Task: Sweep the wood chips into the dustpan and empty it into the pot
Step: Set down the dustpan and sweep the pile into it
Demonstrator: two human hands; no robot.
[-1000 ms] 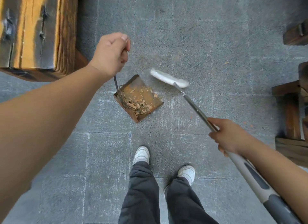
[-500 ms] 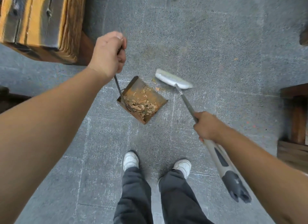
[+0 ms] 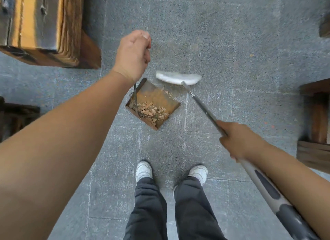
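Wood chips (image 3: 151,109) are piled in the near half of the dustpan (image 3: 153,104), a rusty brown metal tray set on the grey paved floor (image 3: 223,34), just ahead of the feet. The far part of the tray is mostly bare rust, with a few chips by its far right edge. A thin dark rod handle (image 3: 135,96) rises from the tray's left side and is gripped at the top by the left hand (image 3: 133,54), fingers curled tight round it, thumb on top. The left hand is placed above and just left of the tray, so the chips lie below and to the right of it.

The broom (image 3: 205,112) is held by the right hand (image 3: 239,141), fingers wrapped round the metal shaft just above the grey and black grip. The white broom head (image 3: 178,77) is seen on the floor just beside the tray's far right corner; contact with the tray cannot be told. The chips lie left of and ahead of the right hand, well apart from it.

White shoes (image 3: 143,170) and dark trousers (image 3: 148,207) are seen near the bottom edge. A wooden bench (image 3: 44,25) is placed at upper left, and more dark wooden furniture (image 3: 316,121) at the right edge. The frame is slightly blurred.
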